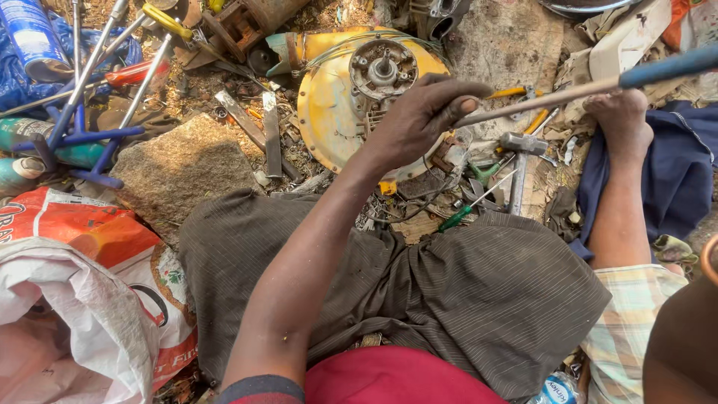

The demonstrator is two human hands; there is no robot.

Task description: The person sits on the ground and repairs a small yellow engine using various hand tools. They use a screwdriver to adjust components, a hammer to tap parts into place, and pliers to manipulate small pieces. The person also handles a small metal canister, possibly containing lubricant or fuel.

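The left hand [419,120] is clenched around a long metal rod [553,97] with a blue end, held over the yellow motor housing [329,112] on the ground. The right hand is out of view. The rod could slip and hit the foot [621,120] nearby.

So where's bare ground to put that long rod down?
The flat stone slab, between the blue crossed wrench and the yellow motor housing, is bare. A second slab lies bare beyond the left hand. It is crowded around the hammer and green screwdriver.
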